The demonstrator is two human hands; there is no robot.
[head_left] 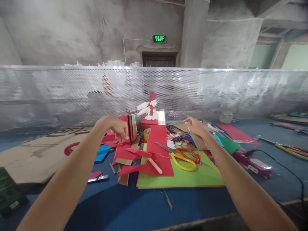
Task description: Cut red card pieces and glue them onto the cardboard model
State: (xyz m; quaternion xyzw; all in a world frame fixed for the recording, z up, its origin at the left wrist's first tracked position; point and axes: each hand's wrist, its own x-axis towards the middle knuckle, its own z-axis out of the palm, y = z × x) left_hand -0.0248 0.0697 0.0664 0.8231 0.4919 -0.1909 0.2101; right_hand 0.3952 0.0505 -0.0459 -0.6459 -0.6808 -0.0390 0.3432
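Note:
My left hand (pixel 117 127) reaches out over the table and its fingers curl round a small red cardboard box (pixel 130 127) with black stripes and a green patch, held upright. My right hand (pixel 196 125) stretches further right, fingers pinched on something thin I cannot make out, above a pile of coloured scraps (pixel 184 138). Between the hands lie red paper sheets (pixel 157 150) on a green sheet (pixel 199 175). Yellow and red-handled scissors (pixel 184 157) rest on the green sheet.
A flat brown cardboard (pixel 36 154) covers the left of the blue table (pixel 125 205). A roll of yellow tape (pixel 146 134), a red and white paper figure (pixel 150 112), a purple glue gun (pixel 252 163) with black cord, and a perforated metal screen (pixel 72 93) stand behind.

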